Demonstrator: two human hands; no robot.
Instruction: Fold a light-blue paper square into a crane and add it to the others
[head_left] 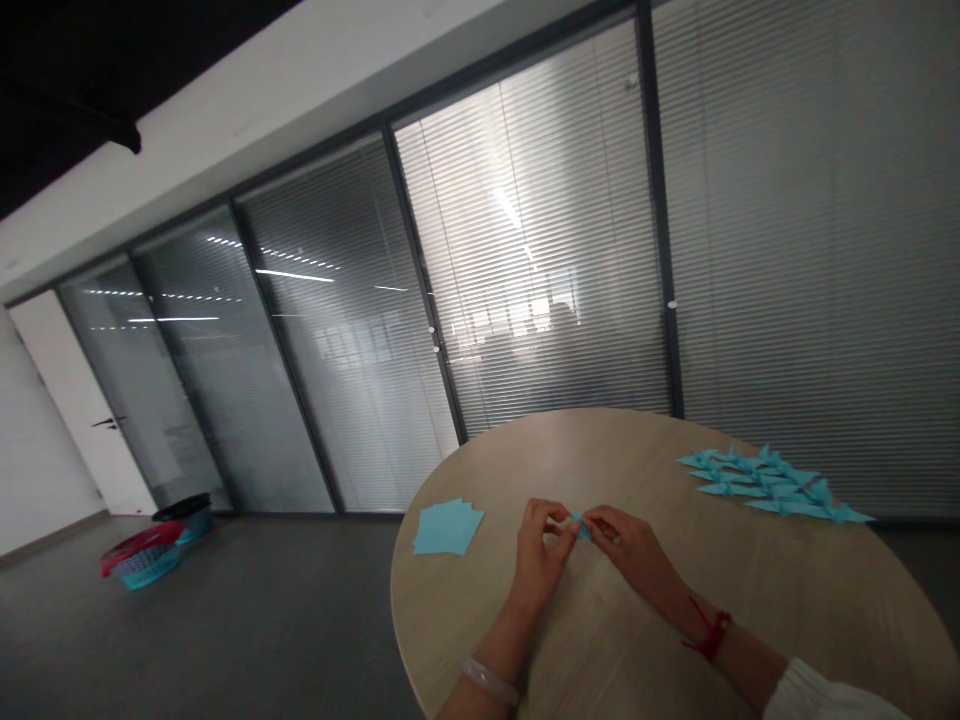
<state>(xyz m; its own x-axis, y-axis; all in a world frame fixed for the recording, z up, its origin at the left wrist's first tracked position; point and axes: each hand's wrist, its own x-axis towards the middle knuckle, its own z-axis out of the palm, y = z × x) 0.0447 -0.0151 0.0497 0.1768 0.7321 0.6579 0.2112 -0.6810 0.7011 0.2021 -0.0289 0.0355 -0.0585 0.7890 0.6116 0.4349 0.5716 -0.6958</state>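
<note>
Between my two hands is a small piece of folded blue paper [581, 527], mostly covered by fingers, so its exact shape is hard to make out. My left hand [544, 545] pinches its left side, thumb against fingertips. From the right, my right hand [622, 540] grips the other side in a similar pinch. Both hands are just above the round wooden table [540, 455]. To the left lies a loose stack of square blue paper sheets [448, 528]. Several folded blue paper cranes [772, 485] stand in rows at the table's right.
Two plastic baskets, one with a red rim [142, 555] and one with a black top [193, 518], stand on the grey floor at left. Glass partitions with blinds [540, 250] run behind the table. A white door [82, 400] is at far left.
</note>
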